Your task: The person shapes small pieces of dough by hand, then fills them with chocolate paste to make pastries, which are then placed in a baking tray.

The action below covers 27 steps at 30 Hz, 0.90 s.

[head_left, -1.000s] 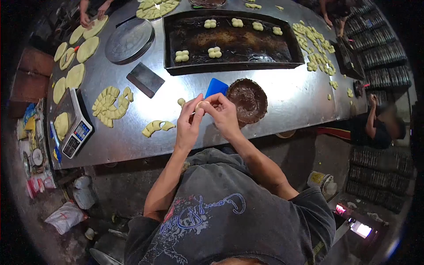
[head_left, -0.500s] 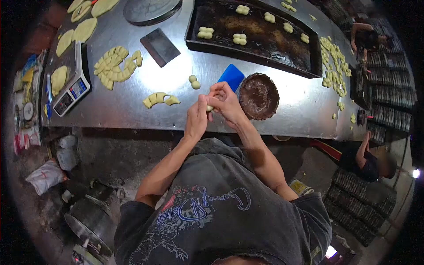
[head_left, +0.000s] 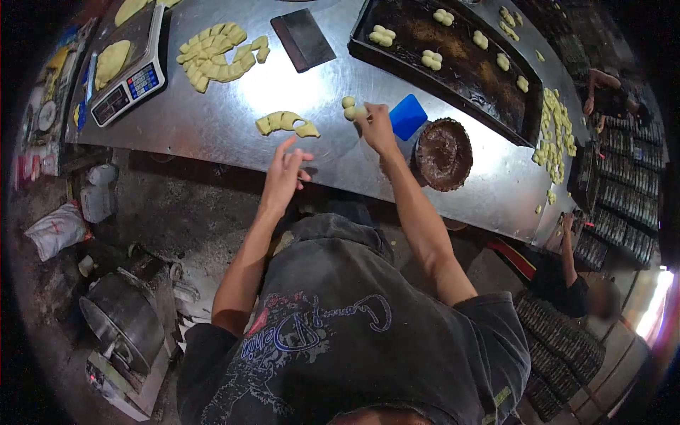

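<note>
My right hand (head_left: pixel 377 126) reaches onto the steel table (head_left: pixel 212 131), and its fingertips pinch a small dough ball (head_left: pixel 361 111) set against two other dough balls (head_left: pixel 348 105). Nothing is in my left hand (head_left: pixel 285 168), which hovers over the table's near edge with its fingers spread. It is just below a few curled dough strips (head_left: pixel 286 124). Right of my right hand lie a blue plastic scraper (head_left: pixel 409 117) and a round tin of dark filling (head_left: pixel 443 154).
A black baking tray (head_left: pixel 460 78) with shaped dough pieces stands at the back. A digital scale (head_left: pixel 131 81), a pile of cut dough (head_left: pixel 219 55) and a dark scraper (head_left: pixel 303 30) lie on the left. Other people (head_left: pixel 610 99) work at the right. A metal pot (head_left: pixel 124 322) sits on the floor.
My hands were together, shaping a dough ball. They have now parted: the right hand carried the ball out to the two on the table, and the left hand dropped back and opened.
</note>
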Available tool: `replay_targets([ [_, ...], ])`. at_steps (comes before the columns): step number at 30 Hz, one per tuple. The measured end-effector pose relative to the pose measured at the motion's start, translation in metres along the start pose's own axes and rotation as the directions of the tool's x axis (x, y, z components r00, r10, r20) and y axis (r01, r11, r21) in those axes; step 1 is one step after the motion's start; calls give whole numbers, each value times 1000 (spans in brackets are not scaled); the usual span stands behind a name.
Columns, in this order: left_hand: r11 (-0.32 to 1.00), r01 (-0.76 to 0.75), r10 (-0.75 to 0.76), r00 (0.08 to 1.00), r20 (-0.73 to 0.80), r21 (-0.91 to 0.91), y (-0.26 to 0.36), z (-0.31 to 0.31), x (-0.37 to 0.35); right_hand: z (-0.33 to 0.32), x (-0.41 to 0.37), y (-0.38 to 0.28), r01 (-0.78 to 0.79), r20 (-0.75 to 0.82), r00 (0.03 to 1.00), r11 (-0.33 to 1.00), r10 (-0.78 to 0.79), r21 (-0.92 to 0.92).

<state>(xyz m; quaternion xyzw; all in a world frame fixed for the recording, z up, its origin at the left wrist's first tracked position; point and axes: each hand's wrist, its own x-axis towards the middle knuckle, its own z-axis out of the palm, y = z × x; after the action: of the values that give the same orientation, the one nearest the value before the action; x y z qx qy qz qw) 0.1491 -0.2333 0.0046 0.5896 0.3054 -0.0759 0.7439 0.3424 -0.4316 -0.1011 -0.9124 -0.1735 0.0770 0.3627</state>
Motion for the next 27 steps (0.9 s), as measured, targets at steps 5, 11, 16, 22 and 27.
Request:
replay_targets([
  [5,1000,-20,17,984,-179,-13,-7,-54,-18,15,-4,-44,98,-21,994,972,-105,-216],
  [11,971,-168,187,977,-99,170,-23,-75,0,96,-28,-102,223,123,970,966,-208,-127],
  [16,425,-518,581,785,215,742,-44,-63,62,115,-32,-90,188,-46,982,966,-183,177],
  [22,87,-439,547,771,325,894,-73,-53,102,24,-118,-15,-202,564,823,963,69,177],
  [27,640,-530,467,843,266,557,-8,0,89,-44,-136,-63,-632,421,771,485,478,605],
])
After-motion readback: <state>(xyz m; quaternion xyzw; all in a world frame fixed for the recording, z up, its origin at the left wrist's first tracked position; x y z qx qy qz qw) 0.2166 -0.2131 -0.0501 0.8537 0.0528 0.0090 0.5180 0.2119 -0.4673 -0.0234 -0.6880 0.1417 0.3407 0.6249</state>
